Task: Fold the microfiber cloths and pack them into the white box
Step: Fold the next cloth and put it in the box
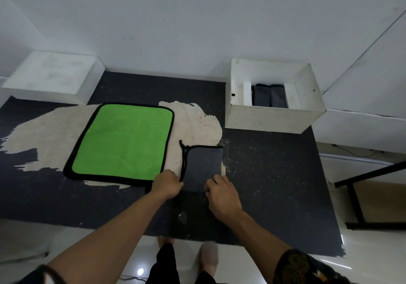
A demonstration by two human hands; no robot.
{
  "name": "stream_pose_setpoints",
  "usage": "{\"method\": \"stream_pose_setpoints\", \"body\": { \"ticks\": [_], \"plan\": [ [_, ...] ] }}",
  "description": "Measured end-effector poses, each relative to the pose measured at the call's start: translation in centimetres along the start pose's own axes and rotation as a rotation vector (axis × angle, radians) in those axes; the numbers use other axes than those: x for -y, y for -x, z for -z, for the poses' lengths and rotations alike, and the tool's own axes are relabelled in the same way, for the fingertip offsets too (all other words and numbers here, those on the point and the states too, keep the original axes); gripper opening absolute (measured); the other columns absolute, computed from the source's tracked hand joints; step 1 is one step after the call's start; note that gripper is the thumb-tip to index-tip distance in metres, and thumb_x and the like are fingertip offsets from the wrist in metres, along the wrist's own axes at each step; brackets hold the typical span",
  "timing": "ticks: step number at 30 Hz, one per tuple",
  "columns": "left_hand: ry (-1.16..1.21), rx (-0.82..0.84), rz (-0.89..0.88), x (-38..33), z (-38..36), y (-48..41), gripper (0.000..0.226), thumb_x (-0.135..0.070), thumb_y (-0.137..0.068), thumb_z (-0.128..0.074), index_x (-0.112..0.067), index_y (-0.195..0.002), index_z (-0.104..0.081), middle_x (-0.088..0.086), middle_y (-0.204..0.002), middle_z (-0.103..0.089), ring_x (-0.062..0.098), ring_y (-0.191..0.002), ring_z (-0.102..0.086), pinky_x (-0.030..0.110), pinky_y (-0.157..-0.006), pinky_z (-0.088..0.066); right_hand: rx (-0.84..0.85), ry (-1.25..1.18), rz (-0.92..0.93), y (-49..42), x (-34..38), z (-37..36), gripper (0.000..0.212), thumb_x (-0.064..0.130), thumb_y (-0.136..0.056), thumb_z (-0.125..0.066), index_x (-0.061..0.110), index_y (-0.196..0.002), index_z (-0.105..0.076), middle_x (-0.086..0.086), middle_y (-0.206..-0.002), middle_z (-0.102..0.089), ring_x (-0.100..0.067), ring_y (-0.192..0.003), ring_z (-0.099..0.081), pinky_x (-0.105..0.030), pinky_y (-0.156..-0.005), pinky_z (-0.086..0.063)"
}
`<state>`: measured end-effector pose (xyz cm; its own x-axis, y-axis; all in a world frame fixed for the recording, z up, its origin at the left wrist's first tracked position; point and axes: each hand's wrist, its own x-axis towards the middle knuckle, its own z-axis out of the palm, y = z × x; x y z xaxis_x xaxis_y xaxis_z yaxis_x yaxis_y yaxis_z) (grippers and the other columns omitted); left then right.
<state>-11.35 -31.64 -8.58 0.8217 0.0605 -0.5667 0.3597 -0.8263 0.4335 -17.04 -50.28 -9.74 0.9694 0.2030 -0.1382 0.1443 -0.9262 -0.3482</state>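
Grey microfiber, the folded cloth (202, 165) lay between our hands. Our left hand (168, 183) curled round its near black-trimmed corner, and our right hand (222, 193) seemed to pinch the near edge. We judged that a slipping grip could let the fold spring open. The green cloth (123, 143) lay just beside. The white box (272, 112) stood beyond to the right, with open table (274, 184) between.

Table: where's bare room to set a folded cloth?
Free: right of the grey cloth, in front of the white box, and the near strip below the green cloth. Crowded: the middle, where the left hand and right hand grip the grey cloth.
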Motion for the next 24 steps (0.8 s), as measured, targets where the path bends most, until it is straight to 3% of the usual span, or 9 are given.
{"method": "stream_pose_setpoints", "body": {
  "ticks": [7, 10, 12, 15, 18, 21, 24],
  "plan": [
    [-0.163, -0.109, -0.054, -0.5, -0.4, 0.8, 0.024, -0.026, -0.081, -0.068, -0.008, -0.095, -0.062, 0.01, -0.098, -0.065, 0.029, -0.092, -0.064, 0.032, -0.072, -0.05, 0.004, -0.033, 0.006, 0.2, -0.7, 0.2, 0.015, 0.035, -0.091, -0.061, 0.022, -0.1, -0.062, 0.002, -0.111, -0.046, -0.017, -0.103, -0.045, -0.031, -0.087, -0.044],
    [-0.248, -0.316, -0.263, -0.8, -1.4, 1.3, 0.041, -0.029, -0.085, -0.067, -0.014, -0.121, -0.052, 0.01, -0.112, -0.051, 0.03, -0.095, -0.058, 0.038, -0.072, -0.05, -0.151, -0.191, -0.235, -0.3, -0.1, 1.0, 0.02, 0.037, -0.089, -0.066, 0.021, -0.1, -0.06, 0.0, -0.112, -0.044, -0.015, -0.1, -0.047, -0.028, -0.086, -0.046],
    [-0.302, -0.361, -0.413, -1.0, -2.2, 1.5, 0.043, -0.029, -0.089, -0.063, -0.019, -0.13, -0.052, 0.009, -0.114, -0.049, 0.028, -0.093, -0.055, 0.038, -0.07, -0.051, -0.188, -0.307, -0.434, -1.0, 0.2, 1.5, 0.028, 0.031, -0.088, -0.069, 0.018, -0.107, -0.053, -0.003, -0.116, -0.044, -0.019, -0.097, -0.055, -0.03, -0.081, -0.048],
    [-0.472, -0.258, -0.419, -0.5, -3.1, 1.4, 0.049, -0.032, -0.095, -0.053, -0.025, -0.143, -0.043, 0.01, -0.123, -0.043, 0.026, -0.097, -0.053, 0.038, -0.077, -0.051, -0.099, -0.413, -0.598, -2.1, 0.1, 1.9, 0.04, 0.024, -0.087, -0.07, 0.014, -0.117, -0.046, -0.009, -0.121, -0.05, -0.026, -0.1, -0.06, -0.034, -0.081, -0.048],
    [-0.491, -0.23, -0.401, -0.1, -3.0, 1.5, 0.052, -0.032, -0.096, -0.052, -0.025, -0.146, -0.039, 0.011, -0.124, -0.041, 0.027, -0.097, -0.052, 0.038, -0.078, -0.05, 0.005, -0.5, -0.672, -3.0, -0.5, 2.0, 0.041, 0.025, -0.087, -0.068, 0.013, -0.121, -0.048, -0.008, -0.114, -0.061, -0.025, -0.098, -0.062, -0.031, -0.078, -0.048],
    [-0.568, -0.28, -0.399, -0.7, -2.8, 1.7, 0.057, -0.034, -0.092, -0.056, -0.022, -0.145, -0.04, 0.012, -0.127, -0.043, 0.028, -0.104, -0.049, 0.038, -0.082, -0.047, 0.092, -0.535, -0.688, -3.5, -1.4, 2.4, 0.025, 0.025, -0.084, -0.065, 0.013, -0.106, -0.065, -0.004, -0.101, -0.068, -0.019, -0.085, -0.063, -0.027, -0.07, -0.051],
    [-0.519, -0.365, -0.469, -2.7, -2.9, 2.2, 0.053, -0.026, -0.088, -0.06, -0.017, -0.138, -0.048, 0.012, -0.128, -0.046, 0.03, -0.107, -0.047, 0.04, -0.083, -0.043, 0.1, -0.585, -0.71, -2.9, -2.2, 3.1, 0.019, 0.023, -0.08, -0.063, 0.018, -0.095, -0.072, 0.0, -0.093, -0.07, -0.02, -0.085, -0.066, -0.024, -0.063, -0.049]
  ]
}}
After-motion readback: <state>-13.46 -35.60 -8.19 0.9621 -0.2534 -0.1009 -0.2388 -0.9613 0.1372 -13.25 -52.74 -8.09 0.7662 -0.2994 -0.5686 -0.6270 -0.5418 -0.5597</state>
